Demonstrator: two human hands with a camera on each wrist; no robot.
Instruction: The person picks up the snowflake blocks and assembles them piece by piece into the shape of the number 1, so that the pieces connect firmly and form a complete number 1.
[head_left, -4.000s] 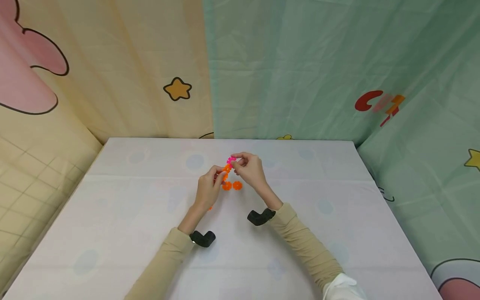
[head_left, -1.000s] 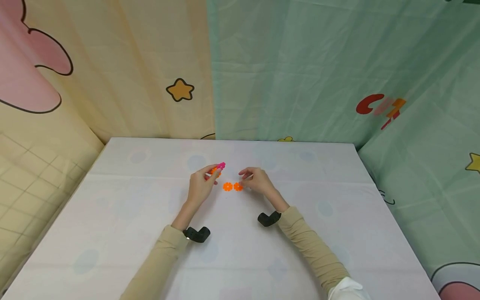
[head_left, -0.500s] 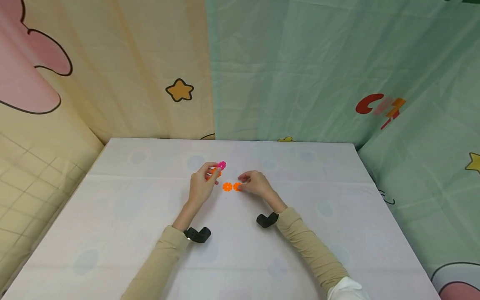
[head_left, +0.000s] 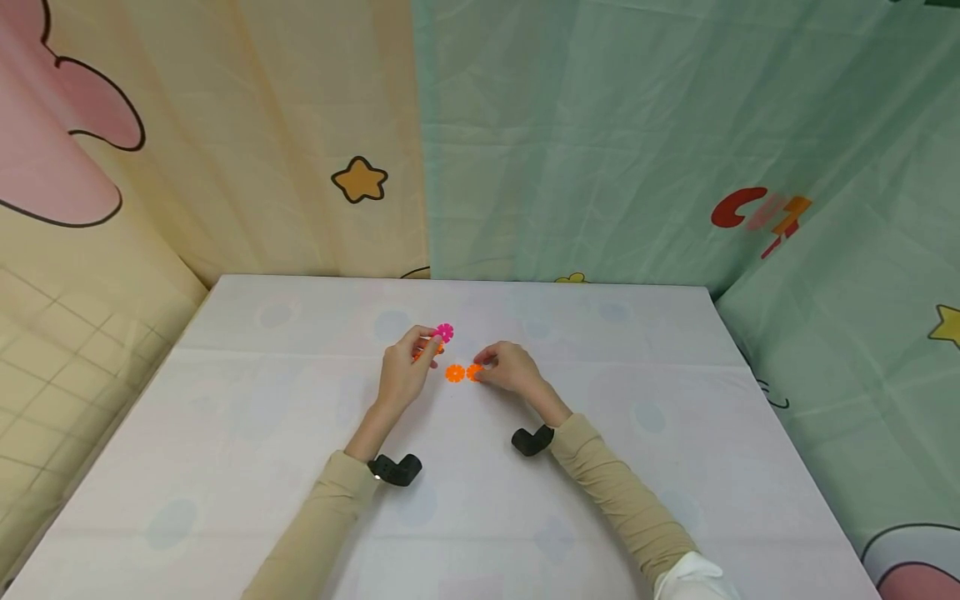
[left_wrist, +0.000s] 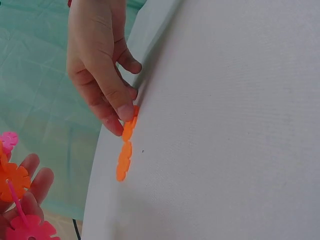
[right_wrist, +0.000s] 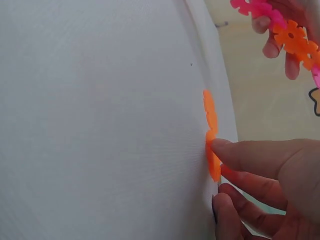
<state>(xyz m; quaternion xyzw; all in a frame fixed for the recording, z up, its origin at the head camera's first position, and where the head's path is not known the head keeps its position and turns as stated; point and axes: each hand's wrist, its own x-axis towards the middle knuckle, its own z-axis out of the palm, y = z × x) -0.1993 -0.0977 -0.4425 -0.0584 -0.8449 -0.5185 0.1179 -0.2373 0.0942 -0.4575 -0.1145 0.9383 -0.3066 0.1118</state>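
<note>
My left hand point(head_left: 401, 371) holds a chain of interlocking snowflake discs above the table. The chain's pink disc point(head_left: 445, 332) pokes out past the fingertips, and its orange disc point(right_wrist: 290, 36) shows beside it in the right wrist view. Another pink disc point(left_wrist: 32, 230) hangs at the chain's near end in the left wrist view. On the table, two loose orange discs lie side by side. My right hand point(head_left: 513, 369) pinches the right-hand orange disc point(right_wrist: 212, 152) at its edge between thumb and index finger. The other orange disc point(head_left: 454, 373) lies flat just left of it.
A white cloth with pale dots covers the table point(head_left: 480, 500). Behind stand a cream curtain point(head_left: 300, 125) and a green curtain point(head_left: 570, 142). Black wrist cameras sit on the left wrist point(head_left: 395, 470) and the right wrist point(head_left: 532, 441).
Four seconds ago both hands were together on the chain. The right hand has since left it and come down to the right-hand orange disc; the left has moved left with the chain.
</note>
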